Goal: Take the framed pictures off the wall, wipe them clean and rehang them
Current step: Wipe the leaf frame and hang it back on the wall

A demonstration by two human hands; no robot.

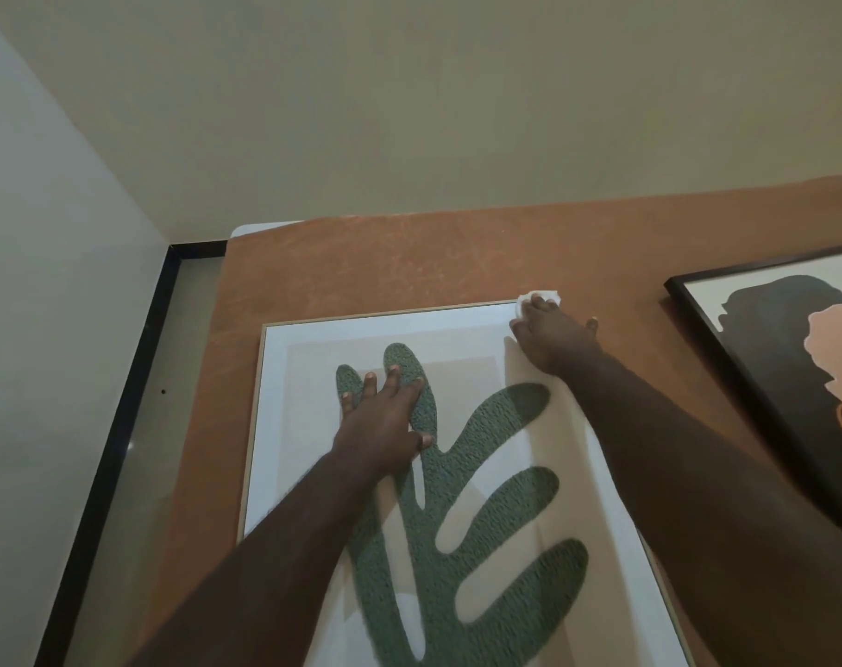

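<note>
- The picture (481, 426) lies flat on the orange bed (409, 262), showing a big green leaf in a thin pale frame.
- The left hand (383, 416) presses it with flat fingers.
- The right hand (551, 337) holds a white cloth (539, 298) at the corner.

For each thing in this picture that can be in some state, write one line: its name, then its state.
Leaf picture: off the wall, lying face up on the orange surface.
White cloth: pressed under the right hand at the leaf picture's top right corner.
Left hand: flat, fingers spread, pressing on the leaf picture.
Right hand: on the cloth, fingers over it.
Black-framed picture: lying face up on the same surface, untouched.
</note>
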